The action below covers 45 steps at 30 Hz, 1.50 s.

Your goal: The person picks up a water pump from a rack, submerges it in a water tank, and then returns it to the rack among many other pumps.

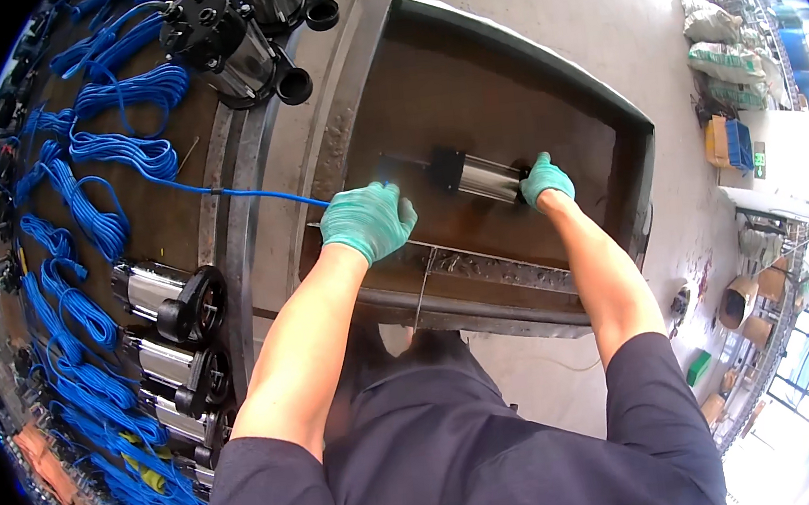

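A steel-and-black submersible pump (487, 179) lies on its side in a metal tank (637, 198) of brownish water. My right hand (547, 180), in a green glove, grips the pump's right end; the fingertips are partly hidden. Over the tank's left part, my left hand (369, 223), also green-gloved, is closed around a blue cable (270, 194) that comes in from the left. Between that hand and the pump, a thin dark length, probably more cable, shows faintly at the water.
Coiled blue cables (100, 220) cover the bench at left. Several similar pumps (160, 290) lie along its edge, and two upright ones (223, 50) stand at the far left. A metal rail (235, 186) borders the bench. White sacks (725, 61) and shelving line the right.
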### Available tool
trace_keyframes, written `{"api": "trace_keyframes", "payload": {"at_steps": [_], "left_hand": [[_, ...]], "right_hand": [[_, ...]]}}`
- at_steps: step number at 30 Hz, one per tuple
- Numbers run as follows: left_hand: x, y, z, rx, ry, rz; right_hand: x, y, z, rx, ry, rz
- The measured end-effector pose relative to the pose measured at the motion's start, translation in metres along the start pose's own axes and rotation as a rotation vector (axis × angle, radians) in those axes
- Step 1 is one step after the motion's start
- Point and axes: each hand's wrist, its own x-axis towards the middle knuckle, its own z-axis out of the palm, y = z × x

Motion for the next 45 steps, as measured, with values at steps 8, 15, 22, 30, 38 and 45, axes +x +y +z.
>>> {"api": "trace_keyframes", "payload": {"at_steps": [8, 15, 22, 30, 38, 45], "left_hand": [[-0.009, -0.009, -0.007, -0.286, 0.326, 0.035], [-0.074, -0.067, -0.075, -0.975, 0.607, 0.071], [-0.201, -0.101, -0.117, -0.821, 0.431, 0.062], [-0.266, -0.093, -0.105, -0.083, -0.041, 0.051], [-0.248, -0.089, -0.014, -0.039, -0.127, -0.036], [-0.170, -0.046, 0.027, -1.085, 0.180, -0.177]], "right_hand": [[-0.104, 0.022, -0.083, -0.205, 0.208, -0.347], [-0.208, 0.082, -0.145, 0.004, 0.248, -0.388], [-0.253, 0.111, -0.096, 0.439, 0.144, -0.515], [-0.265, 0.103, -0.023, 0.399, 0.218, -0.608], [-0.274, 0.100, 0.012, 0.249, 0.286, -0.644], [-0.276, 0.103, 0.030, 0.237, 0.368, -0.648]]}}
